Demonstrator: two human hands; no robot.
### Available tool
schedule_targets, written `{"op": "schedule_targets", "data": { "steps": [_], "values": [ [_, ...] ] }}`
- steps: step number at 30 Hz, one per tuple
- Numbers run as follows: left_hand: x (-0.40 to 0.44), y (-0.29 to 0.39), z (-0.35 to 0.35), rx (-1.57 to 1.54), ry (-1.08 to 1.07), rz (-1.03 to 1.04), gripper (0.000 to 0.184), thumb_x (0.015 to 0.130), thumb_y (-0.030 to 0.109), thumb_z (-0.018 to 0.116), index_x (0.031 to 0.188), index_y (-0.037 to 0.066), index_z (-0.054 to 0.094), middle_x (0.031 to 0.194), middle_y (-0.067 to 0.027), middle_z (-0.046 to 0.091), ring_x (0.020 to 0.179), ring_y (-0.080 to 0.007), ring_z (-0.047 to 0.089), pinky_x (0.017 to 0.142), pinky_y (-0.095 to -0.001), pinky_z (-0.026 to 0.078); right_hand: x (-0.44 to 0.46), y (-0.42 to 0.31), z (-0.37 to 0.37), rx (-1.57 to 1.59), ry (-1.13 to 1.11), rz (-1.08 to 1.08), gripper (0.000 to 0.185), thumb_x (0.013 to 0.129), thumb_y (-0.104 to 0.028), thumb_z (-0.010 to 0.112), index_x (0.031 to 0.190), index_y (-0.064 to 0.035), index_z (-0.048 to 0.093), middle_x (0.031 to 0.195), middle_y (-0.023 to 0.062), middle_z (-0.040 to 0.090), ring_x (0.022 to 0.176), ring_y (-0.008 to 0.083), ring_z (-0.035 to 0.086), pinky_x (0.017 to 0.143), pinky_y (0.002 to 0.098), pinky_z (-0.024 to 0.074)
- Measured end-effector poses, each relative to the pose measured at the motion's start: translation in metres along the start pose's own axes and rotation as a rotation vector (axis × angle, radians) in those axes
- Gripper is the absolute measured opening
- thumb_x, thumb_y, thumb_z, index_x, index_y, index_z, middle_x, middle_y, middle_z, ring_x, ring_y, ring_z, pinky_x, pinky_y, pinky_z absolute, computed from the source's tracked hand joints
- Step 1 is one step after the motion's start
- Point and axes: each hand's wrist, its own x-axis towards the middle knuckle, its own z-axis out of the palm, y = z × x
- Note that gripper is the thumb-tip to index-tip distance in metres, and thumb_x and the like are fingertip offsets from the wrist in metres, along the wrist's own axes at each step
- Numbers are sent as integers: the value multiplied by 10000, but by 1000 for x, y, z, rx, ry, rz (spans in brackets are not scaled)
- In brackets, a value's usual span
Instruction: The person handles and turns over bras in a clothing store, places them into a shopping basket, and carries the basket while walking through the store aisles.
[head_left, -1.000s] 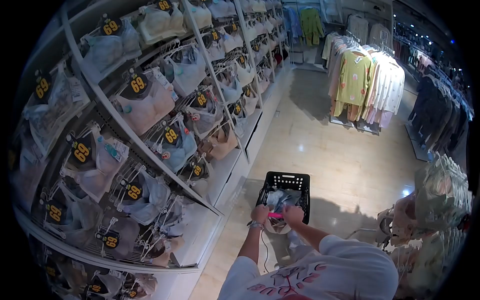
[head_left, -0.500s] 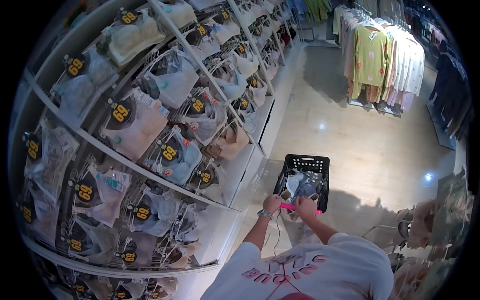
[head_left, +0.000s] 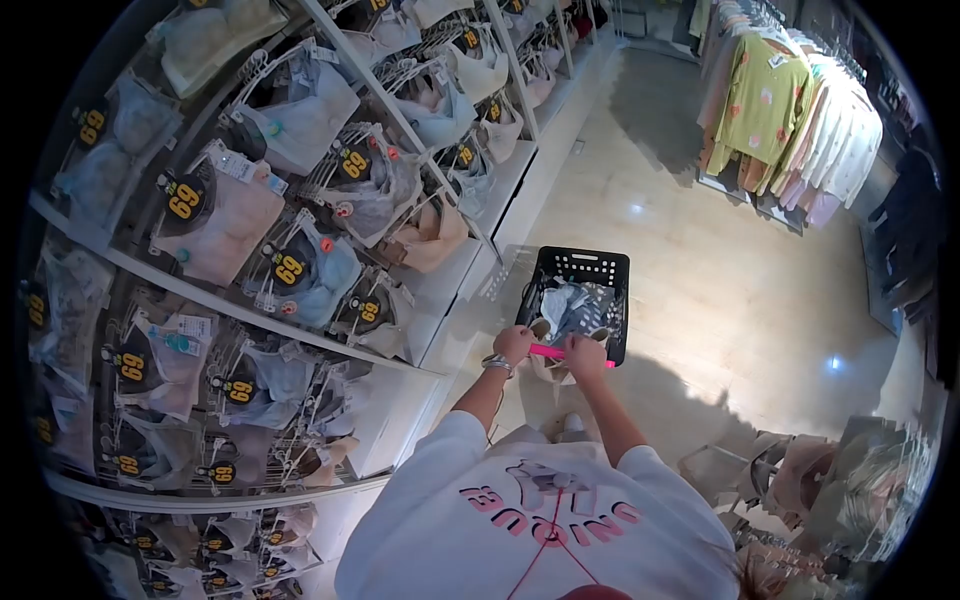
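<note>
A black perforated shopping basket [head_left: 586, 256] is in front of me above the floor, with a bright pink handle [head_left: 547, 351] along its near side. My left hand [head_left: 514, 345], with a bracelet at its wrist, is closed around the handle's left part. My right hand [head_left: 586, 357] is wrapped around it further right, and a pink end sticks out beyond. Inside the basket lies a pile of crumpled clothing [head_left: 580, 305], white, grey-blue and dotted; the exact pieces cannot be made out.
To my left stands a tall white shelf unit [head_left: 400, 395] of hanging bras [head_left: 225, 225] with black-and-yellow 69 and 79 tags. Ahead right is a rack of tops, a green top [head_left: 760, 100] in front. More bras [head_left: 800, 470] hang close on my right. Pale floor [head_left: 700, 290] runs between.
The view has shifted and turned, so the basket and both hands appear higher and further left. The clothes rack has moved rightward in view. Both hands keep their hold on the pink handle.
</note>
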Motion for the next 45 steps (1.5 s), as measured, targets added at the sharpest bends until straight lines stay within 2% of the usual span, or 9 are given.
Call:
{"op": "schedule_targets", "data": {
  "steps": [5, 13, 19, 20, 23, 37, 42, 45],
  "values": [
    [29, -1, 2, 12, -8, -2, 284, 810, 324, 505, 834, 108, 688, 801, -146, 659, 751, -355, 625, 665, -455, 488, 25, -4, -1, 24, -43, 40, 352, 870, -317, 494, 712, -49, 657, 664, 171, 628, 617, 354, 620, 581, 471, 482],
    [70, 22, -5, -53, 18, 55, 298, 827, 309, 494, 781, 70, 668, 755, -160, 646, 718, -367, 620, 629, -460, 481, 71, -2, 3, -14, 22, 66, 424, 878, -334, 482, 630, -31, 647, 620, 179, 614, 571, 360, 613, 551, 473, 484],
    [128, 34, 0, -108, 55, 130, 290, 826, 303, 497, 775, 72, 666, 734, -172, 638, 699, -377, 614, 615, -467, 482, 123, 8, 17, -89, 8, 78, 413, 872, -332, 484, 634, -38, 650, 619, 174, 614, 573, 356, 614, 549, 473, 485],
    [139, 34, 3, -123, 67, 138, 289, 825, 302, 496, 772, 73, 664, 734, -175, 636, 697, -380, 612, 615, -472, 481, 134, 13, 26, -105, 66, 60, 398, 867, -336, 488, 645, -50, 654, 623, 170, 616, 576, 356, 615, 545, 468, 486],
    [175, 38, 1, -125, 68, 172, 290, 817, 302, 500, 768, 67, 662, 739, -195, 630, 693, -392, 605, 622, -484, 480, 163, 8, 27, -147, 37, 121, 383, 861, -343, 492, 659, -64, 659, 630, 164, 620, 578, 351, 617, 538, 467, 482],
    [327, 92, 3, -149, 25, 285, 295, 818, 286, 489, 764, 72, 684, 731, -191, 635, 682, -380, 615, 617, -477, 484, 303, 20, 37, -273, -5, 300, 427, 862, -381, 453, 711, -64, 697, 689, 184, 639, 654, 361, 635, 633, 472, 510],
    [371, 112, 14, -144, 64, 300, 299, 820, 289, 484, 757, 74, 681, 738, -189, 637, 687, -381, 614, 620, -478, 483, 353, 34, 36, -239, -73, 429, 493, 825, -433, 437, 704, -25, 686, 714, 196, 648, 710, 361, 648, 684, 463, 517],
    [393, 128, 17, -123, 67, 274, 299, 823, 296, 478, 774, 87, 686, 750, -178, 643, 702, -376, 616, 624, -477, 483, 380, 48, 33, -212, -150, 432, 531, 836, -485, 437, 741, -28, 689, 735, 173, 661, 730, 359, 653, 714, 445, 518]
  ]
}}
